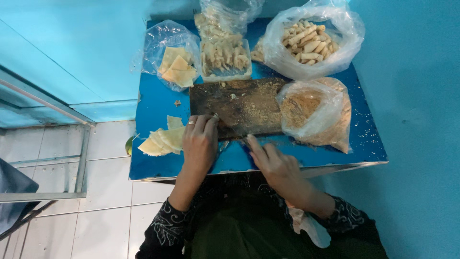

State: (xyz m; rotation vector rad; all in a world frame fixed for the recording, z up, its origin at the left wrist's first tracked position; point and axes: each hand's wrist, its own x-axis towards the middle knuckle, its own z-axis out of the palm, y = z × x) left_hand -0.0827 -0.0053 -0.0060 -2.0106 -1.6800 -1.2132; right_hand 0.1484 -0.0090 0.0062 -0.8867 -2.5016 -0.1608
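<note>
Down at the centre of the frame, the dark wooden board (239, 108) lay on the blue table (158, 168), dusted with crumbs along its right half. Both hands met at its lower edge. The left hand (200, 144), a ring on one finger, had its fingers curled down over the board's lower left corner, closed around something too small and hidden for me to name. The right hand (275, 165) lay flatter, fingers stretched together toward the board's lower edge, their tips touching the table just below it; whether it held anything I could not tell.

To my eye, the work wanted the piece kept on the bare left part of the board, pressed snugly with the left fingers, with the right hand steadying from below so nothing slid off the near edge.

Just left of the left hand sat a loose stack of pale wrappers (160, 140), near at hand. Right of the board, touching it, slumped an open bag of breadcrumbs (311, 112), crowding that side. Along the top of the frame stood a bag of folded wrappers (175, 64), a clear tub of pale filling (225, 60), and a bag of finished rolls (309, 41). Stray crumbs littered the table's right side, and the near edge was close.
</note>
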